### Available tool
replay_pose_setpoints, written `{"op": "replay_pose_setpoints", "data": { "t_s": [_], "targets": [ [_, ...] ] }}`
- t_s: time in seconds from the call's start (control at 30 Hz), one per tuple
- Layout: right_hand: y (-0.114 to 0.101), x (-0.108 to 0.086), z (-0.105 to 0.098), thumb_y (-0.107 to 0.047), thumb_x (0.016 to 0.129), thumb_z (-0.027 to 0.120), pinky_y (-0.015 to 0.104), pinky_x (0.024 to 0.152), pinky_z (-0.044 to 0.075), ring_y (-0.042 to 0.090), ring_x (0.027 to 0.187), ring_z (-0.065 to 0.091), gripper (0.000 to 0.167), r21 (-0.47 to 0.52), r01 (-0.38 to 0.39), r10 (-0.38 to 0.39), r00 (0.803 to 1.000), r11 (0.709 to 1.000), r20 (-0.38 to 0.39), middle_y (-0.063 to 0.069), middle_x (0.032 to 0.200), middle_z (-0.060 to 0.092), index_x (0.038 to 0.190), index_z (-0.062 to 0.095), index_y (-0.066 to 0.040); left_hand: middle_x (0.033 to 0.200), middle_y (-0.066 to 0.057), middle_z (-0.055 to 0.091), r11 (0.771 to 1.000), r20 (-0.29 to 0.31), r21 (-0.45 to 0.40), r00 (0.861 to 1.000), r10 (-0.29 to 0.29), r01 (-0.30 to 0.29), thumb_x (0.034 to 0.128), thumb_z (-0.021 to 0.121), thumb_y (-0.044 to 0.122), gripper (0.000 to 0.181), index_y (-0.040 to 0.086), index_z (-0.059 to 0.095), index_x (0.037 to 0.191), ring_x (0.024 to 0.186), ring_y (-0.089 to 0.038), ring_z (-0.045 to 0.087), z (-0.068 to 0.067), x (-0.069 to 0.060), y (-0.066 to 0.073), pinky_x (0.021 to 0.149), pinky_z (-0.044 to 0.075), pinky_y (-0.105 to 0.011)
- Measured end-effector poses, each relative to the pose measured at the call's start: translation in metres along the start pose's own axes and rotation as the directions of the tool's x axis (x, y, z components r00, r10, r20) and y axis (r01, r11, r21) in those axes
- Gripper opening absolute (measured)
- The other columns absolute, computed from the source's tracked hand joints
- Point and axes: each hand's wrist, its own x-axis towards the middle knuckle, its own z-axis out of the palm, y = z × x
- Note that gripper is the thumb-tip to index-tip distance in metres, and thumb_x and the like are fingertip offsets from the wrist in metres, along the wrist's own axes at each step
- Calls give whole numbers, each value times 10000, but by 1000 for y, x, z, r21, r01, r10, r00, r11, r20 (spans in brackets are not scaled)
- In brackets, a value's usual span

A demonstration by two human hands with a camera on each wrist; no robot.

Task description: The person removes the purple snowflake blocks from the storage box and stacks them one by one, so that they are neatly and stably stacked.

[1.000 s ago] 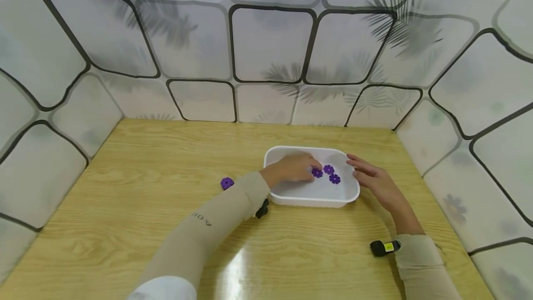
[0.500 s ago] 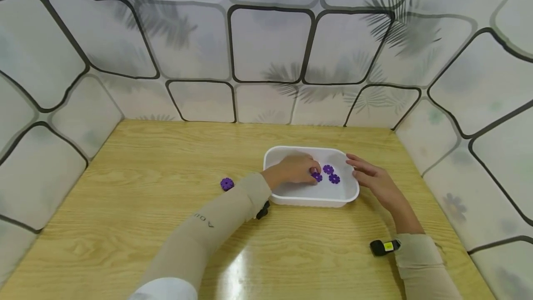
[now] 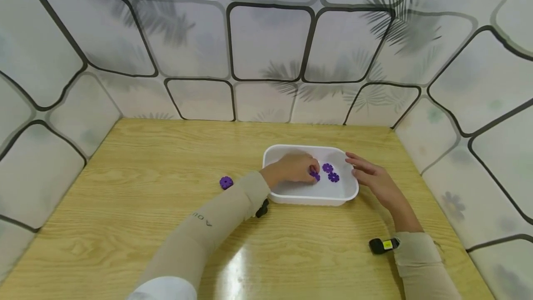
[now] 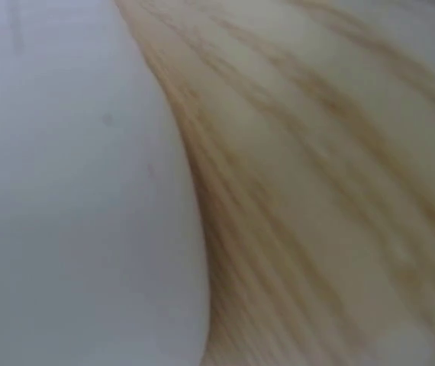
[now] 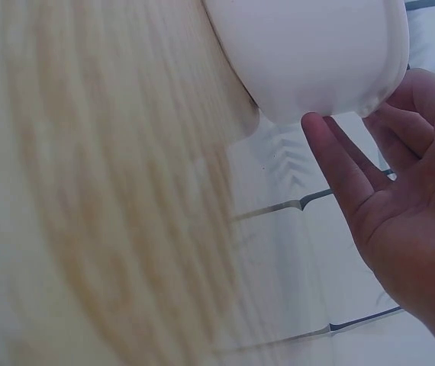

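White tray (image 3: pixel 308 201) sits on wood-grain table (image 3: pixel 145 207) before patterned walls (image 3: pixel 270 43)

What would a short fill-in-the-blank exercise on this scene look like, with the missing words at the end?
The left hand reaches inside a tray whose colour is ____.
Inside it, ____ flower-shaped pieces lie clear of that hand.
The piece visible on the table, outside the tray, is coloured ____.
In the head view, the right hand is at the tray's end on the picture's ____ side.

Missing words: white; two; purple; right.
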Motion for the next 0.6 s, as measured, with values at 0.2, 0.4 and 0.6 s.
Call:
{"op": "replay_pose_setpoints", "data": {
  "t_s": [0.2,0.4,0.6],
  "targets": [
    [1,1,1,-287,1049,553,129,952,472,313,1512,269,481,15,1,-1,1000,1000,4,4,1657,295,1480,507,-79,1166,90,675,998,-26,-51,999,-25,23,917,714,412,407,235,682,1282,1057,-52,612,-3,-1,-3,939,480,-209],
    [2,2,1,-296,1048,554,131,949,473,318,1515,261,488,11,-1,1,1000,1000,10,-2,1658,293,1483,504,-80,1158,84,652,993,-51,-120,999,12,-18,930,705,411,389,258,682,1287,1044,-58,585,-12,-4,-4,905,479,-230],
    [-1,0,0,-283,1053,543,141,953,475,322,1517,258,479,-2,-13,13,1000,1000,5,-2,1661,285,1486,500,-83,1192,80,620,978,-78,-206,997,18,-34,951,684,403,386,253,666,1307,1038,-57,569,-24,-16,-3,853,488,-228]
  ]
}}
